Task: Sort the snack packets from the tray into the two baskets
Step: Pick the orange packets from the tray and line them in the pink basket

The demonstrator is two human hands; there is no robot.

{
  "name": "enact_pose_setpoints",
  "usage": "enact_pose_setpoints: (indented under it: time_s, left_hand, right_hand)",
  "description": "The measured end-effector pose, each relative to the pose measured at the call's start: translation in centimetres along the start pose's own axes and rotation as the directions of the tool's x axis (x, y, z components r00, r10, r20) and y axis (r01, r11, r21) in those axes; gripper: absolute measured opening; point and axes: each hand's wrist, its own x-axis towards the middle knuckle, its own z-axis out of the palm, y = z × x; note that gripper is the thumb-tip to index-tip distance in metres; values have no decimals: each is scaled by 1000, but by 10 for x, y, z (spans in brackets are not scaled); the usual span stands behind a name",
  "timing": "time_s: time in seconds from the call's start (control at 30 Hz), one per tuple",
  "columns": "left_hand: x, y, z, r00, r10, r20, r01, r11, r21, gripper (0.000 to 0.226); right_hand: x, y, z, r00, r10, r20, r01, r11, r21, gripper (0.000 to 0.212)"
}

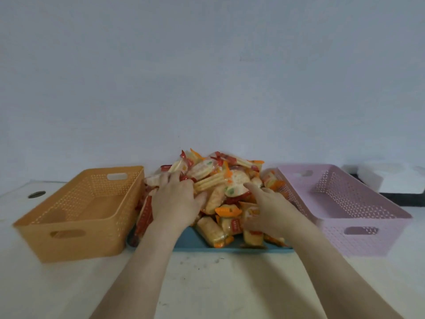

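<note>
Plastic packets point(213, 180) are lying heaped on the blue tray point(190, 240), so digging is risking some sliding off. The left hand point(174, 199) is pressing spread on the heap, and the right hand point(269, 210) is curling into it, grip unclear. Two baskets are waiting, orange basket point(76, 240) left, pink basket point(345, 238) right; one tray; packets overlapping beyond counting.

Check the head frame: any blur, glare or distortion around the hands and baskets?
Head view: soft overall; orange basket and pink basket edges smeared, right hand blurrier than the left hand; wide-angle lens bows the table edge; light flat and dim, shadows faint, no glare on the snack packets.
</note>
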Motion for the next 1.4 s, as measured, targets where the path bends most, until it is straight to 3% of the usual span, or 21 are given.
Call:
enact_pose_setpoints:
  time_s: [0.17,0.27,0.37,0.47,0.5,0.57,0.6,0.67,0.73,0.83,0.9,1.0,1.1,1.27,1.4]
  left_hand:
    - [1,-2,-5,996,-35,-78,22,988,-153,52]
    - [0,3,-16,987,2,-161,-53,949,-312,38]
    - [-5,9,-29,994,43,-103,-89,862,-499,22]
    - [-4,9,-29,998,48,-44,-63,883,-465,43]
    - [-4,10,-29,998,52,-31,-61,881,-470,42]
    - [-6,16,-30,996,86,0,-72,831,-551,22]
    - [-7,20,-29,993,111,27,-74,805,-589,16]
    - [-10,30,-25,974,181,132,-61,781,-622,25]
    - [-11,36,-15,948,241,209,-97,842,-531,54]
    - [-16,43,-9,957,242,162,-167,912,-376,54]
    - [-21,49,-8,939,290,187,-214,915,-342,58]
    - [-24,55,1,879,354,320,-314,934,-171,75]
    - [-25,51,14,878,301,373,-327,945,7,82]
    - [-23,39,25,878,239,414,-253,967,-22,82]
    - [-25,40,29,870,247,427,-256,966,-37,87]
  right_hand:
    - [4,-4,4,992,-59,-116,67,995,70,82]
    - [5,-6,-2,982,-50,-185,83,981,176,82]
    - [4,-6,-9,954,-90,-286,149,970,192,69]
    - [3,-9,-17,917,-57,-394,209,912,354,54]
    - [2,-10,-20,927,5,-375,207,827,522,56]
    - [-2,-12,-25,976,85,-199,137,466,874,65]
    - [-4,-14,-26,990,78,-116,86,310,947,67]
    - [-3,-16,-25,995,74,-67,51,207,977,67]
    - [-1,-17,-22,981,149,-122,76,284,956,66]
    - [-1,-11,-28,943,176,-281,71,721,689,66]
    - [-4,-6,-33,951,122,-283,41,861,507,62]
    - [-6,-3,-31,981,112,-156,-33,897,440,62]
    - [-5,-2,-23,991,117,-58,-91,936,339,78]
    - [-5,-2,-12,982,160,104,-173,976,133,103]
    - [-5,-4,-6,951,186,246,-189,982,-13,110]
